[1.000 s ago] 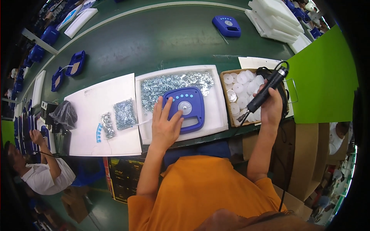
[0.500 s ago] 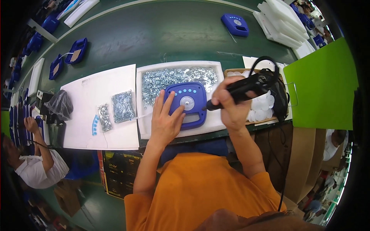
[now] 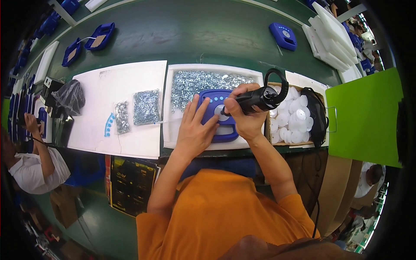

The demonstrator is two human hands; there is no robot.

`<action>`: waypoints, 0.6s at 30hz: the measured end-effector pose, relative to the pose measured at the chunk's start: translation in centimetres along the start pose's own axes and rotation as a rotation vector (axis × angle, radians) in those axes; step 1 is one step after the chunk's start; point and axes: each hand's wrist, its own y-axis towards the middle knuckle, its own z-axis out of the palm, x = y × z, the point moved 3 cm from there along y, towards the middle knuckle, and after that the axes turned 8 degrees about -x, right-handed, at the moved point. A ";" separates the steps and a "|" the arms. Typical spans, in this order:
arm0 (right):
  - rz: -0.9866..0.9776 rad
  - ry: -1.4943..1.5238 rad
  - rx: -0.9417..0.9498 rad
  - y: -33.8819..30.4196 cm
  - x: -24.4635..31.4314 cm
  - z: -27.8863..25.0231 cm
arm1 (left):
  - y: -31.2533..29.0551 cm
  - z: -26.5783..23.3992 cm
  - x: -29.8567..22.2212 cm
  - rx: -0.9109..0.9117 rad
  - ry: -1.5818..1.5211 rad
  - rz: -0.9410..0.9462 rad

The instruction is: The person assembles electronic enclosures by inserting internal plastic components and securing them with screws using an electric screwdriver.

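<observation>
A blue plastic casing (image 3: 225,138) with a cutout handle and a row of light blue dots lies on a white foam tray (image 3: 169,99). My left hand (image 3: 195,130) rests on its left part, fingers spread, with thumb and fingertips beside the clear round disc (image 3: 220,108) at its middle. In my right hand (image 3: 246,123) is a black electric screwdriver (image 3: 255,100), held slanting, its tip down at the disc. Whether a screw sits under the tip is hidden. Small metal washers (image 3: 195,82) fill the tray's recess behind the casing.
Right of the tray stands a box of white discs (image 3: 298,115), with a black cable bundle (image 3: 318,115) and green panel (image 3: 364,117) beyond. Bagged metal parts (image 3: 146,107) lie left on white board. Another blue casing (image 3: 283,36) is farther back. A co-worker (image 3: 39,167) sits left.
My right hand has brought the screwdriver left and down, from beside the casing onto its central disc. My left hand stays on the casing. The whole view has shifted slightly.
</observation>
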 end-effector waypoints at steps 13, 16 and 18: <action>0.131 -0.135 0.167 1.4 0.2 0.8 | -0.2 0.3 0.5 0.007 -0.040 -0.023; 0.070 -0.151 0.335 1.6 0.2 0.9 | 0.0 0.4 0.4 -0.001 -0.050 -0.018; 0.082 -0.086 0.238 1.3 -0.3 0.3 | -0.1 0.3 0.2 0.026 -0.052 -0.034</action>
